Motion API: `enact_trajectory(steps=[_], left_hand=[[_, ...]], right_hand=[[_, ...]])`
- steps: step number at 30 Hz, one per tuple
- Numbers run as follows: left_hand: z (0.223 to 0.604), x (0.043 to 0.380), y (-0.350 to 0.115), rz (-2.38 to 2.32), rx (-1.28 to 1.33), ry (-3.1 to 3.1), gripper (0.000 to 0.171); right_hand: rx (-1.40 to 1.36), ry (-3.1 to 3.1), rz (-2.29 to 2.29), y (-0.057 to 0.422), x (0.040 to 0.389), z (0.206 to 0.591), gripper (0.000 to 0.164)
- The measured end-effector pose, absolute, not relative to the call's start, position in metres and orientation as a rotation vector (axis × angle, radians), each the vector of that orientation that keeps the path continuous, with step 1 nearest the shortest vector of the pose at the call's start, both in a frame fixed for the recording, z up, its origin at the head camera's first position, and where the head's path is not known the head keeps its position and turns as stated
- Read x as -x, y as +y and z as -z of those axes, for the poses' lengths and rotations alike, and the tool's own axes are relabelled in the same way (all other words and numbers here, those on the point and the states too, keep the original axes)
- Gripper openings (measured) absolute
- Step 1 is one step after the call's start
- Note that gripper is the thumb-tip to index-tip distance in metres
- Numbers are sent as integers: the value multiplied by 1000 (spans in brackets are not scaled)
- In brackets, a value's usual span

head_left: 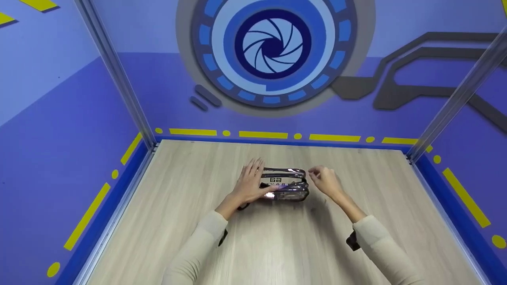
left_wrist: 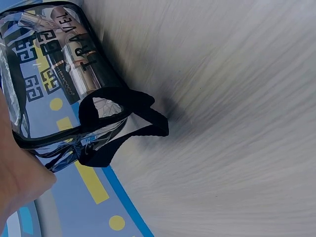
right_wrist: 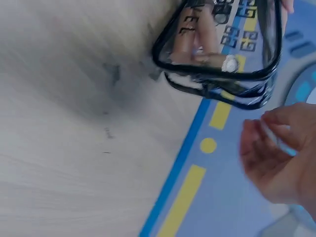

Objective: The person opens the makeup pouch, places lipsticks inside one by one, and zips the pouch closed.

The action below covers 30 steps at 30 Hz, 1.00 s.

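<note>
A clear cosmetic pouch with black trim and a zipper lies on the wooden table. My left hand rests over its left end, fingers straight across the top and thumb along the near side. Through the clear wall in the left wrist view show a tube and other small cosmetics, behind printed "TRAVEL" lettering. A black strap loop sticks out from that end. Just off the pouch's right end is my right hand, its fingers curled with thumb and forefinger tips close together. No object shows between them in the right wrist view.
The pale wood-grain table stretches around the pouch. A blue-purple printed back wall with yellow marks stands behind it, and side walls with metal corner posts close in the left and right.
</note>
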<state>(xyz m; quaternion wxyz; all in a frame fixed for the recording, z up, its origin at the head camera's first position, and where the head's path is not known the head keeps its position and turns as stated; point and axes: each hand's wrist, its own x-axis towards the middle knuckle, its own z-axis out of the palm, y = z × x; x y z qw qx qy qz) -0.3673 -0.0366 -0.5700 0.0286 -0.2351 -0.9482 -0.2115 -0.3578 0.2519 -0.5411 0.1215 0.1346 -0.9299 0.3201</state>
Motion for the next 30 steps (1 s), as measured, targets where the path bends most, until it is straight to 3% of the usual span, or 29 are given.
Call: enact_trajectory(steps=[8, 13, 23, 30], left_hand=[[569, 368, -37, 634, 712, -2943, 109], [570, 368, -37, 639, 724, -2947, 110], [569, 369, -35, 662, 735, -2915, 111], [571, 368, -36, 646, 717, -2932, 111]], right_hand=[[-265, -2971, -1545, 261, 352, 571, 29], [-277, -2950, -1753, 261, 351, 582, 25], [39, -2853, -1551, 264, 352, 578, 18], [69, -2741, -1517, 264, 351, 571, 17]])
